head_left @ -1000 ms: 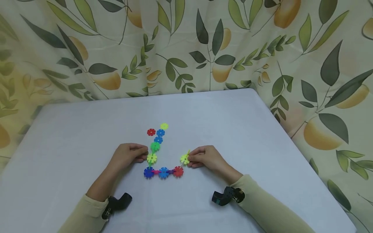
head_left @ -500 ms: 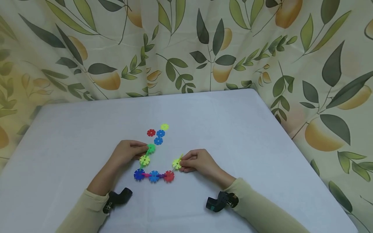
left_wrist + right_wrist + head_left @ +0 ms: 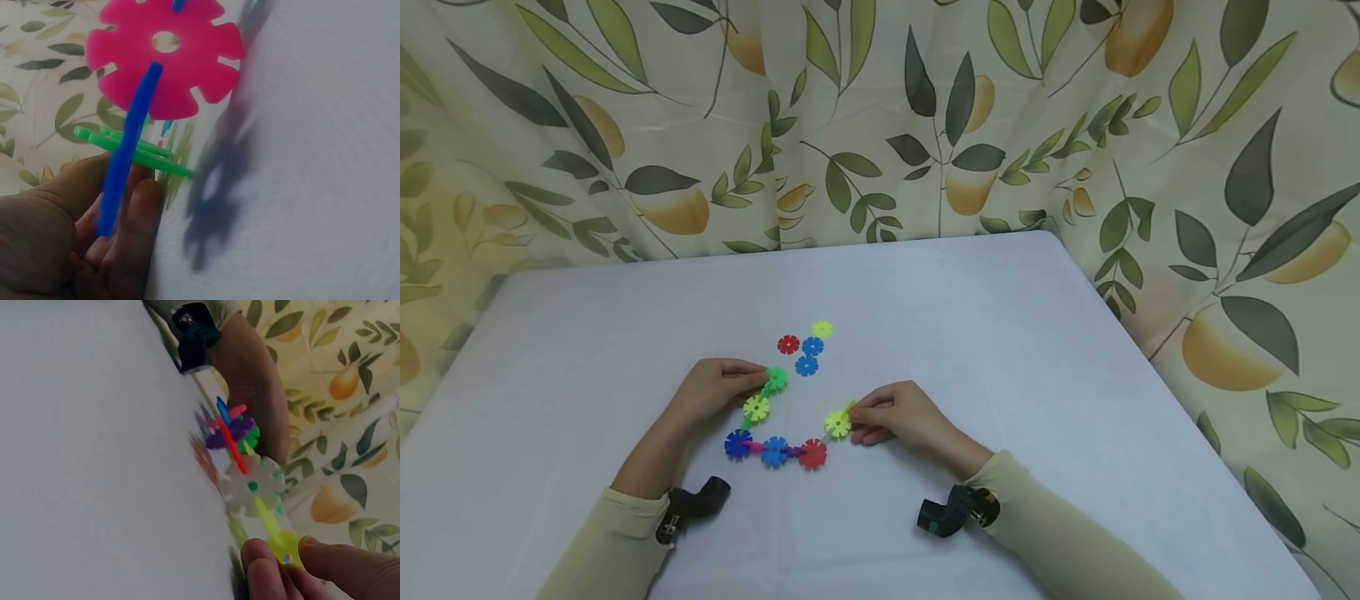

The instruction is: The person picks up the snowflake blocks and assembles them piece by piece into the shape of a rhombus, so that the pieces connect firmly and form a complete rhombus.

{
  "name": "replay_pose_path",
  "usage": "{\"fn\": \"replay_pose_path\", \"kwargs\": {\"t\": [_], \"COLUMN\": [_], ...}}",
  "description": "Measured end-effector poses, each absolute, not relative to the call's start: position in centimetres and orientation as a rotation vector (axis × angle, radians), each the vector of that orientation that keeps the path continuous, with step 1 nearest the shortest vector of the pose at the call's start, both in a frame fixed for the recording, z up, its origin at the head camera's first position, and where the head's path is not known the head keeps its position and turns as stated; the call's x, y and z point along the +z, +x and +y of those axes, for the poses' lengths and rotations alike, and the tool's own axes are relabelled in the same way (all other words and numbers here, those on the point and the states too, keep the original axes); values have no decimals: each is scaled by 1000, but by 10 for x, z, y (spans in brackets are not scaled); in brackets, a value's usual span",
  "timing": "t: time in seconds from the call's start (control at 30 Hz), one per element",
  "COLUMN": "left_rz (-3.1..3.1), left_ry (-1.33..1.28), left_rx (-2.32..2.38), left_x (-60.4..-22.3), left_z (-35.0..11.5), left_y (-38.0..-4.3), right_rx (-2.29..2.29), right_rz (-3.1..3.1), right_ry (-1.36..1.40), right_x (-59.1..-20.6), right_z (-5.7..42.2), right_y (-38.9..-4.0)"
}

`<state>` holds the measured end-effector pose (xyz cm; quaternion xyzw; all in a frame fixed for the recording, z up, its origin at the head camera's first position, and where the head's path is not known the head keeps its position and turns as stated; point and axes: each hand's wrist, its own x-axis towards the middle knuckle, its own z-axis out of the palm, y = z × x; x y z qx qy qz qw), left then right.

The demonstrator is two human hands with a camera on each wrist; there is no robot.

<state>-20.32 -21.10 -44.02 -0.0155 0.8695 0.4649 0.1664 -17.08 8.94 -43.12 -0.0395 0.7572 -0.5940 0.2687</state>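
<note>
A chain of notched plastic interlocking discs forms a U on the white table in the head view. Its left side ends in a green disc [image 3: 777, 379], which my left hand [image 3: 718, 390] pinches at the edge. Along the bottom run a dark blue disc [image 3: 738, 444], a blue disc [image 3: 775, 452] and a red disc [image 3: 812, 454], joined by upright discs. At the right end, my right hand [image 3: 898, 414] pinches a yellow disc [image 3: 286, 540] between thumb and fingers. A pink disc [image 3: 128, 59] fills the top of the left wrist view, joined to an edge-on blue disc.
Several loose discs, including a red disc [image 3: 787, 344] and a yellow disc [image 3: 822, 329], lie flat beyond the chain. The white table [image 3: 1037, 333] ends at a leaf-and-fruit patterned curtain [image 3: 850, 125]. Each wrist wears a black camera [image 3: 700, 500].
The chain has shifted left, both hands moving with it. My left hand has gone from beside the chain to the green end disc, which now stands apart from the loose blue discs.
</note>
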Motion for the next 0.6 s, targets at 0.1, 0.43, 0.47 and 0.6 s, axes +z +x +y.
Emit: {"fn": "replay_pose_path", "kwargs": {"t": [0.1,0.43,0.47,0.6], "left_rz": [2481,2481,2475,2458], "left_ry": [-53,-54,-51,-51], "left_rx": [1330,1340,1341,1356], "left_x": [-441,-439,-440,-442], "left_z": [-213,-213,-214,-213], "left_y": [-203,-205,-205,-204], "right_rx": [-1573,-1395,-1353,-1221], "right_rz": [2123,2364,2376,2414], "right_ry": [-81,-195,-240,-406], "right_x": [-422,-406,-408,-417], "right_z": [97,92,88,74], "right_y": [-186,-287,-294,-316]}}
